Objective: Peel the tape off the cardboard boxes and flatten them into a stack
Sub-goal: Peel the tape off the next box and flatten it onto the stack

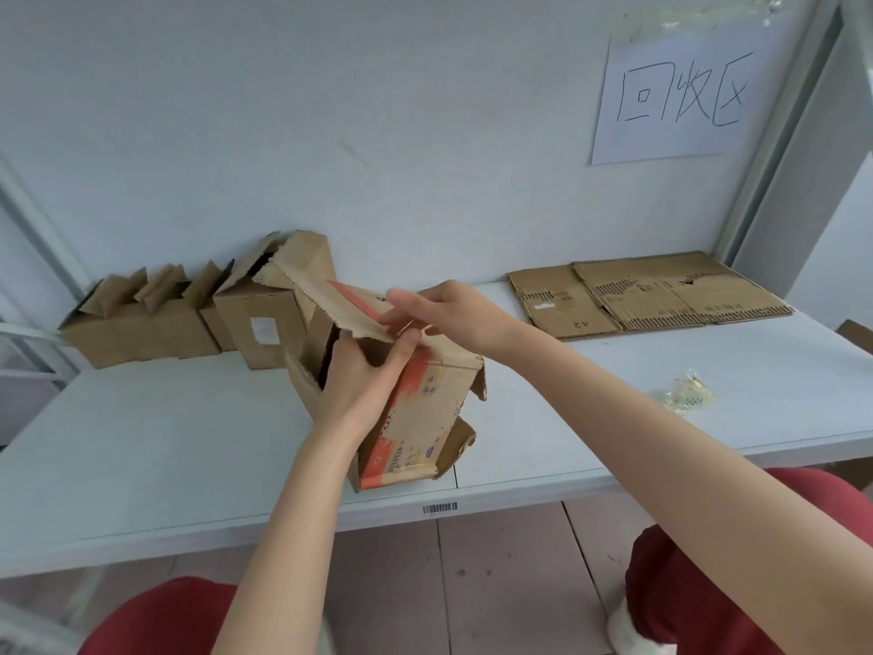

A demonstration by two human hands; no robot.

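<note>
The fingertips of your left hand (pixel 363 378) are hidden behind the cardboard, and the dark inside of the orange-printed box (pixel 425 418) shows no contents you could name. That box stands tilted near the front edge of the worktop (pixel 141 442). Your left hand grips its upper wall. Your right hand (pixel 441 309) pinches the torn edge of the top flap (pixel 330 304); whether tape lies between the fingertips is too blurred to tell. Open boxes (pixel 137 328) stand in a row back left, their insides out of sight. Flattened cardboard (pixel 661 290) lies stacked back right, with a wad of peeled tape (pixel 687 398) nearer you.
</note>
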